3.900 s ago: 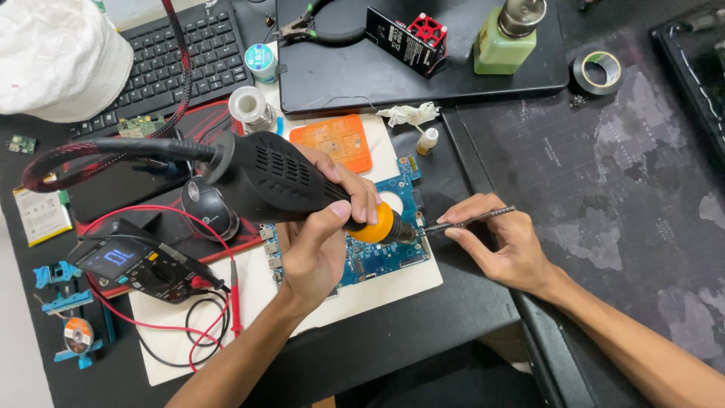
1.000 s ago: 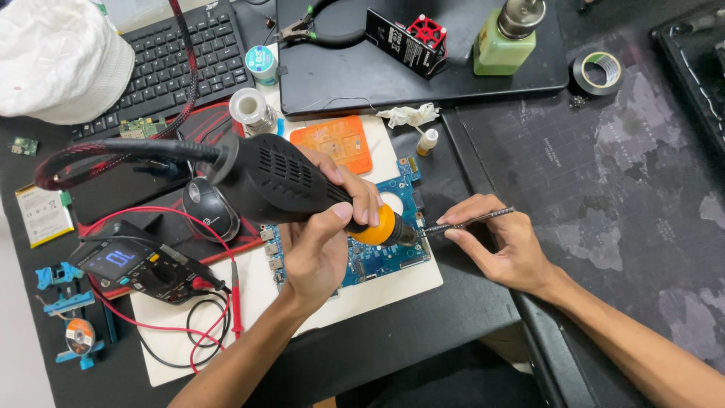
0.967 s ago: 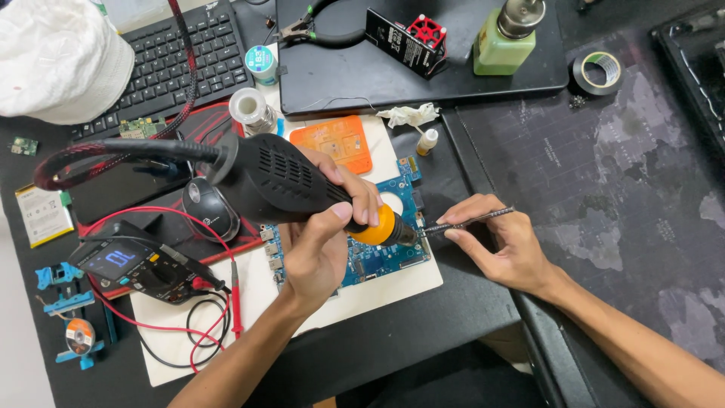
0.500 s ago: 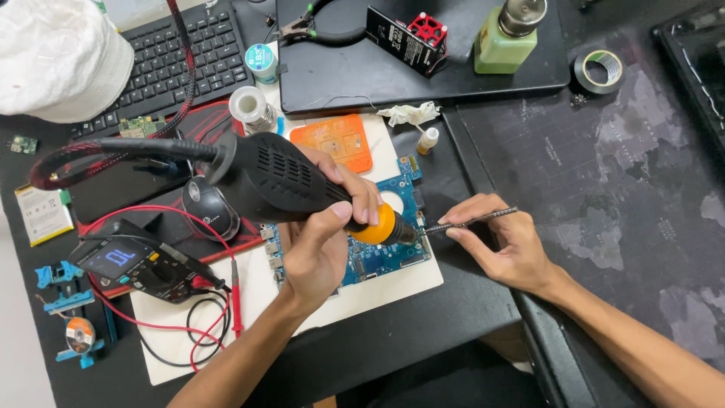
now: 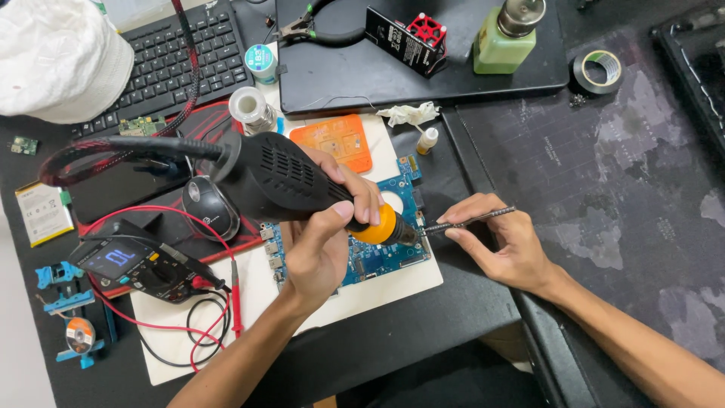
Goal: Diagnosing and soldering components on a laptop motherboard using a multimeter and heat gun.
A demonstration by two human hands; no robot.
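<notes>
Nothing has moved: our left hand (image 5: 321, 245) still grips the hot-air gun (image 5: 283, 181) over the board (image 5: 381, 257), and our right hand (image 5: 506, 245) pinches tweezers (image 5: 468, 221) beside its nozzle.

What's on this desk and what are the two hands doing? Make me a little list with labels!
Left hand: grips a black hot air gun, its orange nozzle end aimed down at the board
Right hand: pinches thin metal tweezers, tips at the board's right edge
Board: blue circuit board on a white mat
Left of hands: black mouse, multimeter with red leads
Behind: keyboard, orange pad, green bottle, tape roll
</notes>
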